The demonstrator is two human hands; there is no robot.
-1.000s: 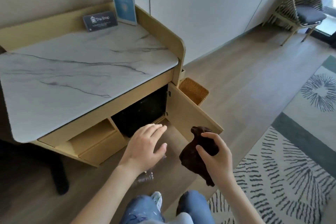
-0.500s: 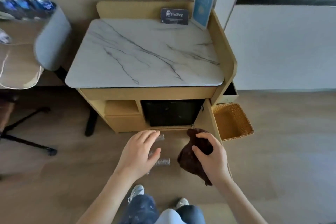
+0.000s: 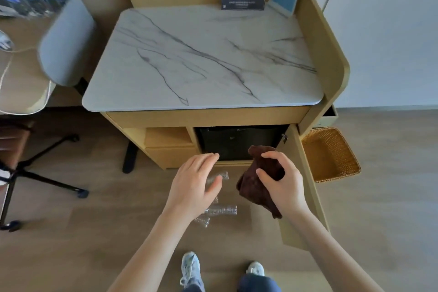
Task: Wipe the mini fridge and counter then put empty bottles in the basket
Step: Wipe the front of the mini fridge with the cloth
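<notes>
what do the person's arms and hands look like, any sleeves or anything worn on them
Both forearms are bare right up to the bottom edge of the picture, with no sleeves in view. The left hand and right hand wear no gloves. No rings, watch or bracelets are visible on what shows.

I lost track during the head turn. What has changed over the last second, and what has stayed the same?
Mainly the view swung to face the cabinet squarely. Nothing was grasped or released: the right hand still holds the brown cloth, and the left hand still hovers open over the empty bottles on the floor. The basket stays beside the cabinet.
</notes>
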